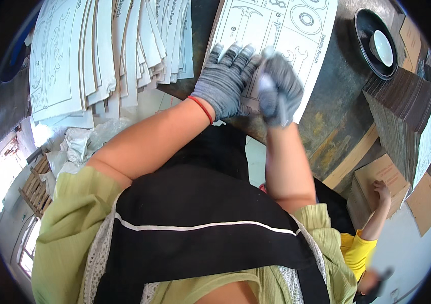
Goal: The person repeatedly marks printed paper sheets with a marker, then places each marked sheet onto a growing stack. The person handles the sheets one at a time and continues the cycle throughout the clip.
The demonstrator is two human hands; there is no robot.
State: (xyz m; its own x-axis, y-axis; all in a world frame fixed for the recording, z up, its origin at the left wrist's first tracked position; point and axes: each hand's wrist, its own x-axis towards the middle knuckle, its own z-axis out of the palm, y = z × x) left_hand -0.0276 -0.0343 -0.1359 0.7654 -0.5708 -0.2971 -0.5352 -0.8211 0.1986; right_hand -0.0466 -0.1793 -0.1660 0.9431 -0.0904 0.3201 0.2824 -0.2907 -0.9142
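Note:
A white printed sheet (309,35) with line drawings of tools and round parts lies on the dark table in front of me. My left hand (224,83), in a grey striped knit glove with a red band at the wrist, rests flat on its near part, fingers spread. Close beside it my right hand (281,88), gloved alike, is curled into a fist over the sheet. It is smeared by motion. Something pale shows at its fingers, but I cannot make out what it holds.
Many similar printed sheets (66,66) fan out at the left. On the table (327,134) at the right stand a black dish (360,38) with a white bowl (382,48) and a tall stack of boards (403,101). Beyond, another person's hand (382,191) touches a cardboard stack (372,177).

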